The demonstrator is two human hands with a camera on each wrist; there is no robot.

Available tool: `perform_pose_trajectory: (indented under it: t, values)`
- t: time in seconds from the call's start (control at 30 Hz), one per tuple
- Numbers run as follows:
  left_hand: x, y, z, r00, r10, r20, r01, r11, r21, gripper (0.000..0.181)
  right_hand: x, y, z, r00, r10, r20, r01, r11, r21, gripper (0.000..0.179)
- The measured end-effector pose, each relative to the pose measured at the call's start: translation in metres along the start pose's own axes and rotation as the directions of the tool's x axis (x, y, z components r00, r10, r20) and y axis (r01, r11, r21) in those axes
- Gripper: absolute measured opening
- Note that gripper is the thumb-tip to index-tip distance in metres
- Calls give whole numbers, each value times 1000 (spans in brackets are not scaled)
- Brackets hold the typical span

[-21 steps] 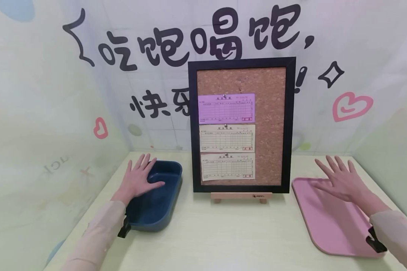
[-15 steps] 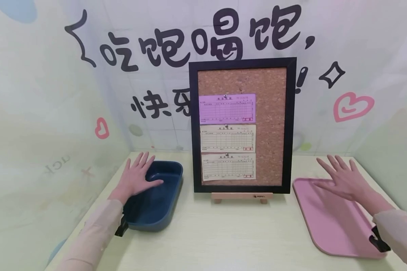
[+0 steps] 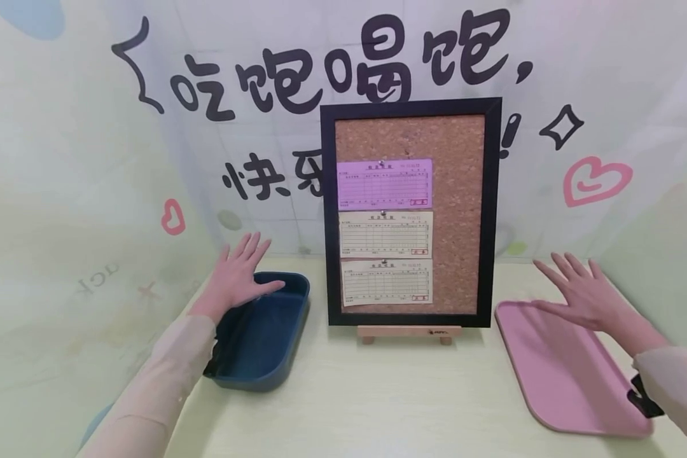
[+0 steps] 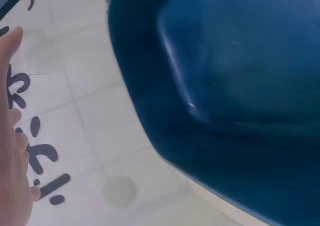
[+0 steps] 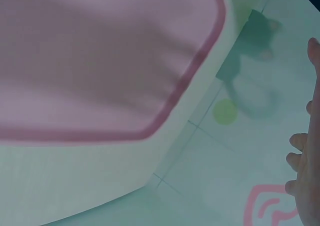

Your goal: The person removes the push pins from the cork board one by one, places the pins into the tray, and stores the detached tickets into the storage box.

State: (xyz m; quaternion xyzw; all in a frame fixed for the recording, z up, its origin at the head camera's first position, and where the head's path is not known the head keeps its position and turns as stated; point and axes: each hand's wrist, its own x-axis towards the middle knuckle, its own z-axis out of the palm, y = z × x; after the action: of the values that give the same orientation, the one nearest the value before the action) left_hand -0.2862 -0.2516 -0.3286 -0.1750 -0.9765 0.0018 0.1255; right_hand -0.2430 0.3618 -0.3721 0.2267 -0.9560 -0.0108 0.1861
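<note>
My left hand (image 3: 236, 280) is spread with straight fingers above the back left of a dark blue rectangular bin (image 3: 263, 343), holding nothing. In the left wrist view the bin's inside (image 4: 240, 76) fills the right side, and the hand (image 4: 14, 146) shows at the left edge. Over the far end of a flat pink tray (image 3: 561, 381) my right hand (image 3: 589, 302) hovers, fingers spread and holding nothing. The right wrist view shows the tray's rimmed corner (image 5: 150, 121) with a hand-shaped shadow across it, and the hand (image 5: 307, 141) along the right edge.
Between bin and tray, a black-framed cork board (image 3: 458, 210) stands on a small wooden easel (image 3: 409, 331). Pinned on its left are a purple slip (image 3: 383, 184) and two cream slips (image 3: 386, 235) below. Printed fabric walls surround the pale table (image 3: 343, 394).
My left hand has risen and shifted slightly right over the bin. The right hand has lifted a little above the tray. Board, slips, bin and tray stay in place.
</note>
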Motion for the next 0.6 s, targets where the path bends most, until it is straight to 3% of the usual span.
perform_pose_trajectory:
  t: [0.3, 0.6]
  values:
    - [34, 29, -18, 997, 29, -71, -34, 997, -74, 93, 8, -5, -8, 1000, -19, 6, 19, 1000, 22, 83]
    - [62, 56, -37, 990, 19, -142, -49, 976, -211, 95, 15, -5, -13, 994, -85, -73, 88, 995, 36, 78]
